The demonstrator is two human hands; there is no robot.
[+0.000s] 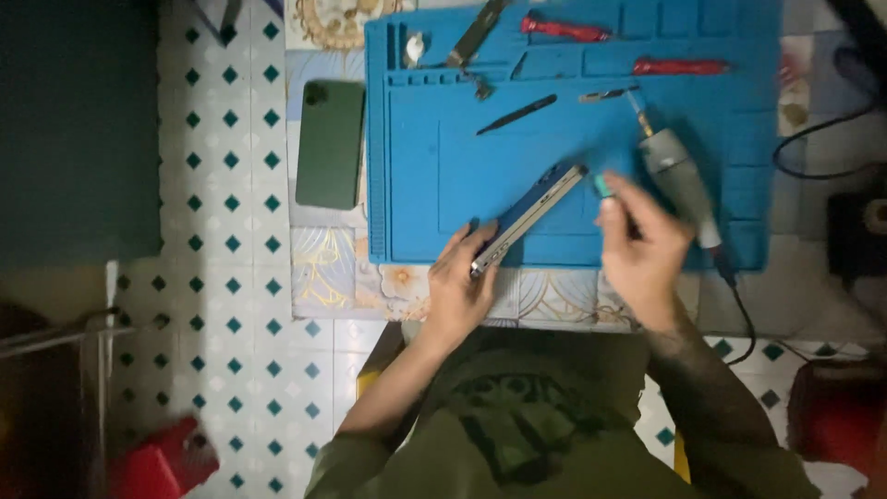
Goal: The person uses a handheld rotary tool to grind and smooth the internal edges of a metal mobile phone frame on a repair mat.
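My left hand [462,282] grips a blue-backed phone [528,214] by its lower end and holds it on edge, tilted over the blue work mat [420,185]. My right hand [644,248] is closed around a small tool with a teal tip [602,187], which points toward the phone's upper end. A grey electric screwdriver [676,173] with a cable lies on the mat just right of my right hand.
A dark green phone [331,143] lies left of the mat. On the mat's upper part rest two red-handled tools [564,30], a black pry stick [517,114], tweezers and a metal strip. Black cables [813,139] run at the right. A red object [162,462] sits on the tiled floor.
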